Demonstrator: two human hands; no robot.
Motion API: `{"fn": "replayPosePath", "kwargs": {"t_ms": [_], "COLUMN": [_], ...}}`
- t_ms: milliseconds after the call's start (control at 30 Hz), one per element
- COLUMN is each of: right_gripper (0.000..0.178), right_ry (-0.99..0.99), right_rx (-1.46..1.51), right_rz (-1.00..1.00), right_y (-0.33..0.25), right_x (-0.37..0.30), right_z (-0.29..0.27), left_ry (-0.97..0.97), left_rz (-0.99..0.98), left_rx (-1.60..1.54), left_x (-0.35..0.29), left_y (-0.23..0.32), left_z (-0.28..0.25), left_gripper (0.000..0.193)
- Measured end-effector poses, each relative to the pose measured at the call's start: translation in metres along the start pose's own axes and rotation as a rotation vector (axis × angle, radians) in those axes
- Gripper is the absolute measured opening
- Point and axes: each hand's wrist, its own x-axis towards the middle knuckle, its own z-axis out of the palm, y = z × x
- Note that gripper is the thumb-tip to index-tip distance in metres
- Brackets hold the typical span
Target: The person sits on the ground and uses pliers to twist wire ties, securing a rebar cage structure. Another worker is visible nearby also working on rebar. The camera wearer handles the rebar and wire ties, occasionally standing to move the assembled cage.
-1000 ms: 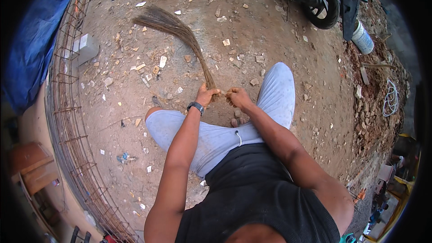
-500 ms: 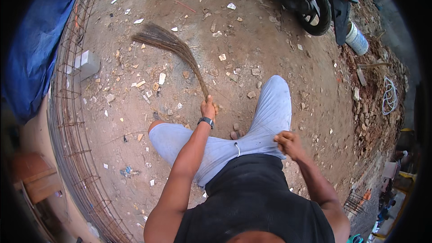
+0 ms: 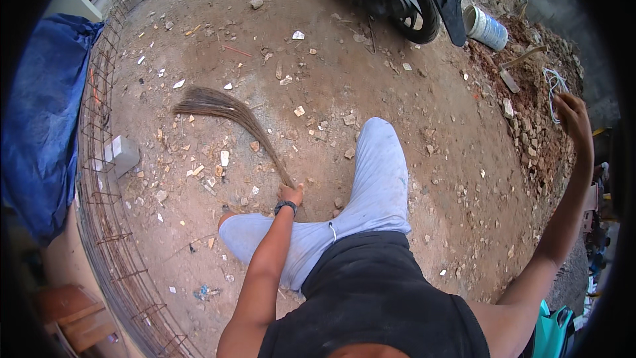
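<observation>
My left hand is closed around the handle end of a stick broom, a bundle of thin brown bristles. The broom reaches forward and left, its bristles fanning out over the littered dirt. Far out to the right, my right hand is raised on a stretched arm. Its fingers are curled together; whatever they pinch is too thin or hidden to make out. In the picture it overlaps the edge of a coiled white hose or cable.
Stones and pale tile shards litter the dirt ground. A rebar cage runs along the left, beside a grey block and a blue tarp. Ahead right are a motorbike wheel, a white bucket, a hoe and rubble.
My right hand has swung from beside my lap far out to the right. The left hand and broom sit lower and slightly left in the picture, as the whole view has shifted.
</observation>
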Motion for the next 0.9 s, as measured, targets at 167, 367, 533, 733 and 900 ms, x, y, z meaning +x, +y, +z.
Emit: {"fn": "replayPosePath", "kwargs": {"t_ms": [167, 367, 533, 733, 900], "right_gripper": [0.021, 0.013, 0.015, 0.043, 0.064], "right_ry": [0.052, -0.082, -0.545, -1.091, -1.210], "right_rx": [0.215, 0.396, 0.559, 1.170, 1.413], "right_rz": [-0.433, -1.098, -1.358, -0.892, -0.667], "right_y": [-0.207, -0.362, -0.411, -0.408, -0.420], "right_x": [0.005, -0.023, -0.054, -0.059, -0.078], "right_z": [0.179, 0.335, 0.389, 0.430, 0.462], "left_ry": [0.038, 0.901, 0.355, 0.213, 0.042], "left_rz": [0.561, 1.242, 0.889, 0.629, 0.505], "left_rx": [-0.675, 0.185, 0.209, -0.097, -0.219], "left_x": [-0.090, -0.223, -0.236, -0.262, -0.256], "left_y": [0.106, 0.175, 0.100, 0.068, 0.060], "left_z": [-0.095, -0.313, -0.364, -0.356, -0.338], "left_gripper": [0.075, 0.051, 0.021, 0.023, 0.024]}}
